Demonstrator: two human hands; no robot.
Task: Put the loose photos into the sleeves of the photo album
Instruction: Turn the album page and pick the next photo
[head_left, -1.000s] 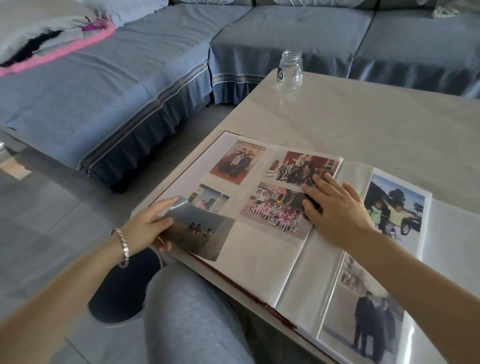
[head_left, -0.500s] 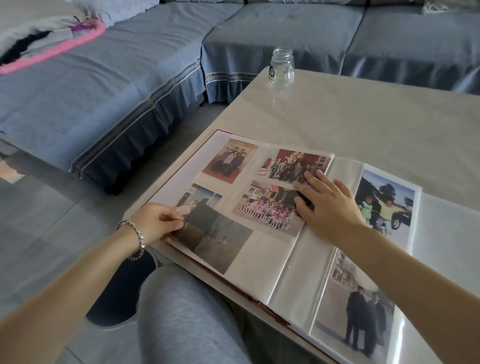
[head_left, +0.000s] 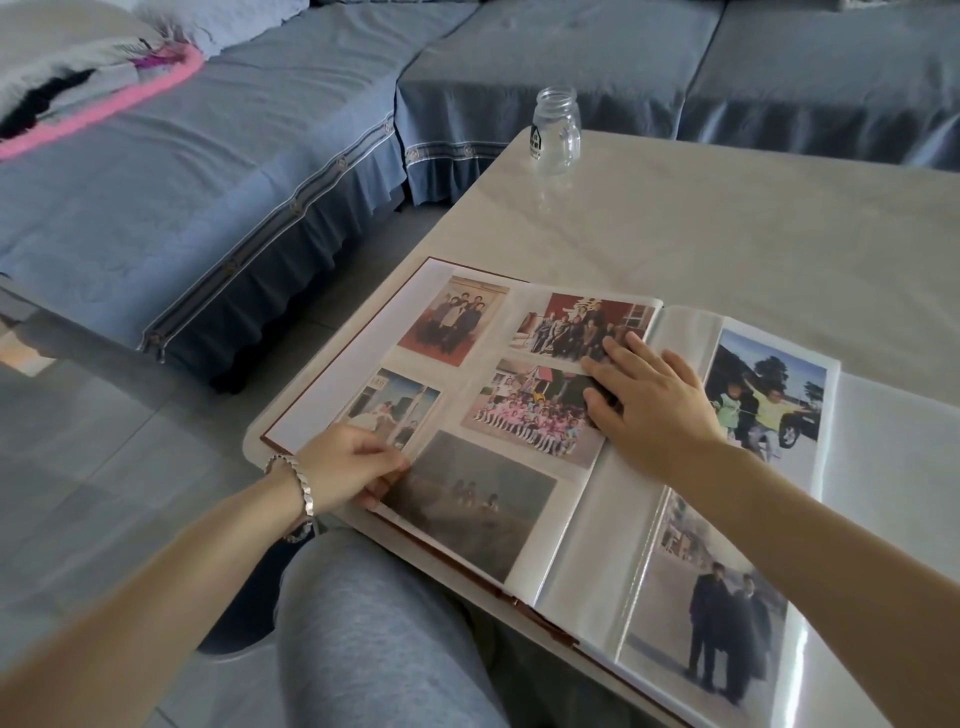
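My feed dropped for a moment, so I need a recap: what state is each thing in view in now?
photo album: open, flat on the table.
grey photo: at the left page's lower sleeve, left edge pinched; fully in or not, cannot tell.
left hand: pinches the grey photo.
right hand: fingers straight, pressing the left page.
glass jar: upright, lidless, looks empty.

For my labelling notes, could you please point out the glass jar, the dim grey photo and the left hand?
glass jar (head_left: 556, 137): head view, middle of its clear body.
dim grey photo (head_left: 467, 506): head view, centre of the print.
left hand (head_left: 345, 467): head view, back of the hand.
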